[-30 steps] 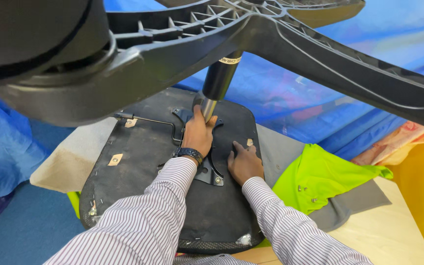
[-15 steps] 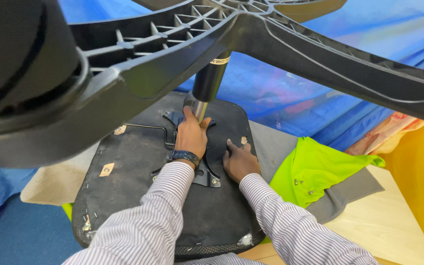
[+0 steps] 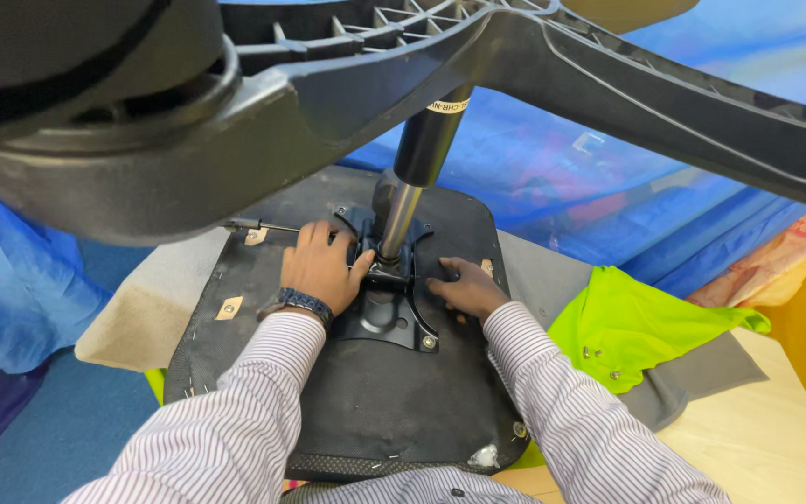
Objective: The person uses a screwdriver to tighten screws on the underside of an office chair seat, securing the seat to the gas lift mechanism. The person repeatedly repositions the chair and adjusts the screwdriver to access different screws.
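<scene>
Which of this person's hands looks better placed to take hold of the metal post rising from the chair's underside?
Probably the left hand: its thumb already lies against the base of the metal post. The right hand rests flat on the black plate to the side, fingers apart from the post.

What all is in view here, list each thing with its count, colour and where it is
chair seat: one, black, upside down in the middle
mounting plate: one, black, bolted on the seat underside
gas cylinder: one, black with silver rod, rising from the plate
chair base: one, black, across the top
lever rod: one, dark, left of the plate
plastic sheet: blue, behind the seat
cloth: one, lime green, right of the seat
screws: a few, silver, on the cloth
wristwatch: one, dark, left wrist
left hand: on the plate
right hand: on the plate's right edge
</scene>
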